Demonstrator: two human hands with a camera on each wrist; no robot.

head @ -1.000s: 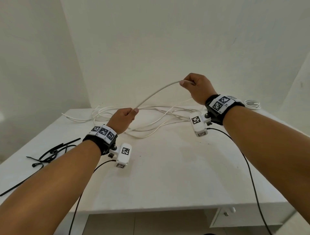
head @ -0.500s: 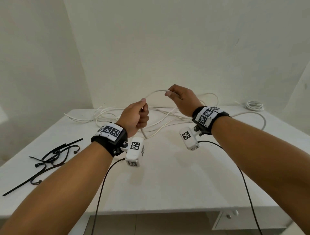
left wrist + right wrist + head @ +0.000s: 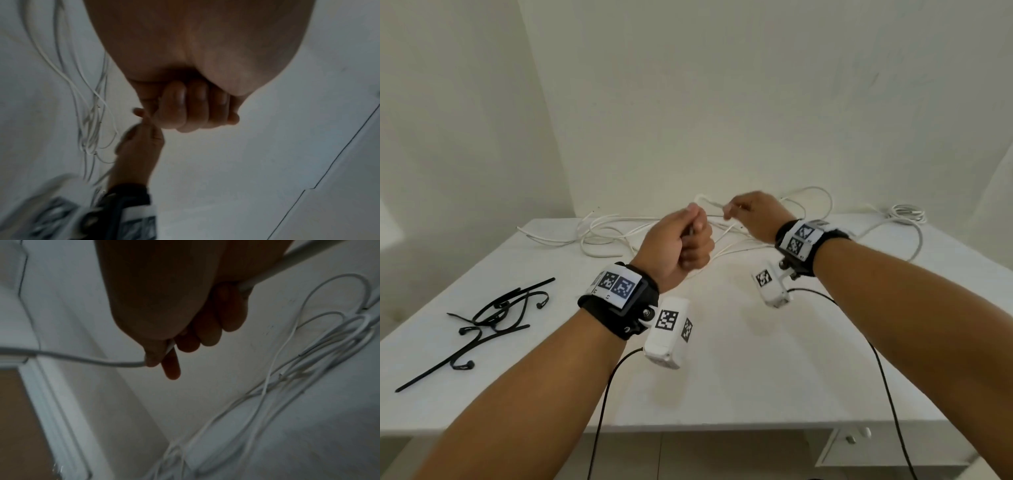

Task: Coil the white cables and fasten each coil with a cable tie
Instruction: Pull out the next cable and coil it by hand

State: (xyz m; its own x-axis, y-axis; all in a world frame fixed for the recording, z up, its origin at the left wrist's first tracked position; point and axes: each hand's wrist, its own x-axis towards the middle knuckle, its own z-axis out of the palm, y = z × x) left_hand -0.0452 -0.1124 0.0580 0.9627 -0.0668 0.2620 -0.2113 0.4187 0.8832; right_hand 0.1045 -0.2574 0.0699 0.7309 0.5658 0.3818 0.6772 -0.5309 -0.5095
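A tangle of white cables (image 3: 613, 236) lies across the back of the white table (image 3: 722, 359). My left hand (image 3: 688, 240) is fisted above the table and grips one white cable. My right hand (image 3: 750, 214) is just to its right and pinches the same cable (image 3: 86, 361) between thumb and fingers. A short tight loop of cable (image 3: 705, 199) arcs between the two hands. In the left wrist view my curled left fingers (image 3: 185, 110) meet the right hand (image 3: 141, 141). More cable strands (image 3: 308, 356) trail over the table under my right hand.
Several black cable ties (image 3: 493, 315) lie in a loose heap at the table's left. A coiled white cable (image 3: 905, 214) sits at the far right corner. Black wrist-camera leads (image 3: 887, 387) hang off the front edge. A drawer unit (image 3: 859, 442) stands under the table's right side.
My two hands have come together from wide apart. The long stretch of cable between them has closed into a small loop, and both hands have dropped lower toward the table.
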